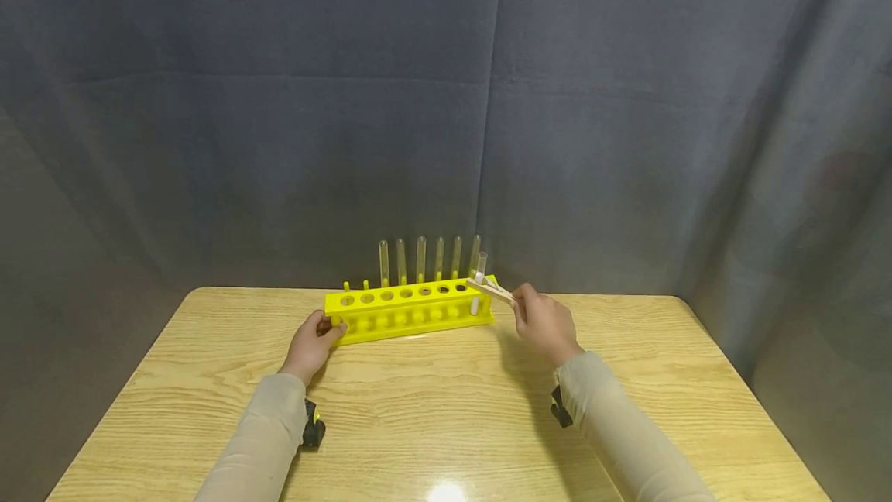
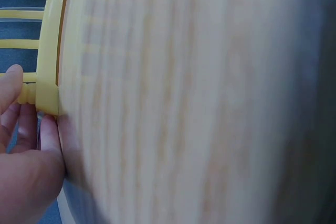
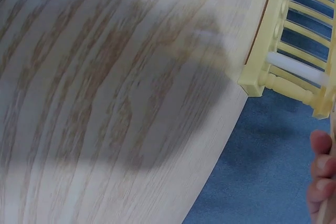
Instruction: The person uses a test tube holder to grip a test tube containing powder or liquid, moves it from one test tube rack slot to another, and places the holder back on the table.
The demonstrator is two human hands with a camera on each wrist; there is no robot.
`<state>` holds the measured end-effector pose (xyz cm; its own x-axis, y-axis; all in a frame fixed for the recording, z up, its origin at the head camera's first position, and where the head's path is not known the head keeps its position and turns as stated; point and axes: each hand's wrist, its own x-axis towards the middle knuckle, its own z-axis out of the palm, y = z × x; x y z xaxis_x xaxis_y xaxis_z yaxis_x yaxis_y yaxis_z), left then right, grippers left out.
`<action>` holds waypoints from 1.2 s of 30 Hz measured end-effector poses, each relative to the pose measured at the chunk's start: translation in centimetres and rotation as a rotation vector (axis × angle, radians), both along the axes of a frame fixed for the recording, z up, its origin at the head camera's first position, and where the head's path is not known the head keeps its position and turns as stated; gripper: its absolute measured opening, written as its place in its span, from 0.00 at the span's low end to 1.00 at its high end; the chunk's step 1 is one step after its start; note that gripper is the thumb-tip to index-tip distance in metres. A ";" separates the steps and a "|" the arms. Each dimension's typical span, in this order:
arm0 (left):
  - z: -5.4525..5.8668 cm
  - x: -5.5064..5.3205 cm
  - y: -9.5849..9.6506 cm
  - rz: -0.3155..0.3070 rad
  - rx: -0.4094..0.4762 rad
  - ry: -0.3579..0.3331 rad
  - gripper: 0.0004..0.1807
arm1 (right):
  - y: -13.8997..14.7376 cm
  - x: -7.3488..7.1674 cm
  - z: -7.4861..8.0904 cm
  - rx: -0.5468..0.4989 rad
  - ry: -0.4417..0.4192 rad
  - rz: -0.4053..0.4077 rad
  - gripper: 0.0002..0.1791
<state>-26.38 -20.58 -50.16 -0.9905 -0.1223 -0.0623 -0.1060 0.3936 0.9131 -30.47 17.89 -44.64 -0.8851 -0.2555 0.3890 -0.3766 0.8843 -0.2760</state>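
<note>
A yellow test tube rack point(image 1: 411, 294) stands near the table's far edge. My left hand point(image 1: 311, 345) grips its left end, the thumb in front; in the left wrist view the fingers point(image 2: 50, 135) lie around the rack's end post. My right hand point(image 1: 547, 325) holds a wooden test tube clamp point(image 1: 496, 291) by its handle. The clamp's other end is at a test tube point(image 1: 482, 262) with white contents, which stands upright in the rack's rightmost hole. In the right wrist view the tube's white lower part point(image 3: 296, 67) shows between the rack's levels, and the hand is partly cut off.
Several clear test tubes point(image 1: 421, 258) stand upside down on the pegs along the rack's back. Two yellow pegs point(image 1: 365, 285) at the left are bare. A grey curtain point(image 1: 313, 138) hangs behind the wooden table point(image 1: 432, 409).
</note>
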 end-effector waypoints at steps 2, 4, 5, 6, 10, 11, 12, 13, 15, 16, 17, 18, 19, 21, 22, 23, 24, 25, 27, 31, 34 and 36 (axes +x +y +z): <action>0.0 0.0 0.0 0.001 -0.003 0.000 0.13 | 0.0 0.0 0.1 0.006 -0.007 0.002 0.07; -0.1 -0.1 0.0 0.003 -0.005 0.003 0.13 | 0.0 0.0 0.3 0.015 -0.008 0.002 0.07; -0.1 -0.1 0.0 0.004 -0.005 0.005 0.13 | 0.0 0.0 0.3 0.021 -0.007 0.002 0.07; -0.2 -0.1 -0.1 0.003 -0.006 0.006 0.13 | 0.0 0.0 0.4 0.026 -0.008 0.002 0.07; -0.3 -0.2 -0.1 0.000 -0.007 0.005 0.13 | 0.0 -0.1 0.7 0.038 -0.008 -0.001 0.06; -0.2 -0.2 -0.2 0.000 -0.006 0.003 0.13 | 0.0 -0.1 0.8 0.039 -0.005 -0.001 0.06; -0.2 -0.2 -0.2 0.000 -0.004 0.001 0.13 | 0.0 -0.1 0.9 0.038 -0.002 0.000 0.06; -0.2 -0.2 -0.2 0.000 -0.002 0.000 0.13 | 0.0 -0.1 1.0 0.038 0.000 0.002 0.06; -0.1 -0.2 -0.1 -0.002 0.001 0.001 0.13 | -0.1 -0.1 1.0 0.040 0.004 0.003 0.05; -0.1 -0.2 -0.1 -0.003 0.002 0.004 0.13 | -0.1 -0.1 1.1 0.043 0.007 0.005 0.05; 0.0 -0.3 -0.1 -0.002 0.005 0.004 0.13 | -0.1 -0.1 1.1 0.047 0.009 0.005 0.05; 0.0 -0.2 0.0 -0.004 0.003 0.007 0.13 | -0.1 -0.1 1.1 0.050 0.009 0.005 0.05; 0.0 -0.2 0.0 -0.002 0.005 0.008 0.13 | -0.1 0.0 1.1 0.055 0.009 0.006 0.05; -0.1 -0.2 0.0 -0.002 0.007 0.005 0.13 | -0.1 0.0 1.0 0.060 0.008 0.006 0.05; -0.1 -0.2 0.0 -0.003 0.007 0.006 0.13 | -0.1 0.0 1.0 0.062 0.009 0.007 0.05; -0.1 -0.1 0.0 -0.002 0.010 0.004 0.12 | -0.1 0.0 1.0 0.061 0.008 0.007 0.05; -0.2 -0.1 0.0 -0.005 0.010 0.005 0.12 | -0.1 0.1 0.9 0.061 0.009 0.008 0.05; -0.2 -0.1 -0.1 -0.005 0.013 0.003 0.12 | -0.2 0.1 0.9 0.061 0.010 0.008 0.05; -0.3 -0.1 -0.1 -0.006 0.018 0.007 0.12 | -0.2 0.1 0.9 0.058 0.010 0.007 0.05; -0.4 -0.2 -0.1 -0.002 0.019 0.014 0.13 | -0.3 0.2 0.9 0.055 0.004 0.001 0.05; -0.4 -0.2 -0.1 0.001 0.022 0.011 0.13 | -0.3 0.3 1.0 0.052 -0.008 -0.007 0.06; -0.4 -0.2 -0.1 0.002 0.026 0.011 0.13 | -0.3 0.3 1.1 0.051 -0.014 -0.011 0.06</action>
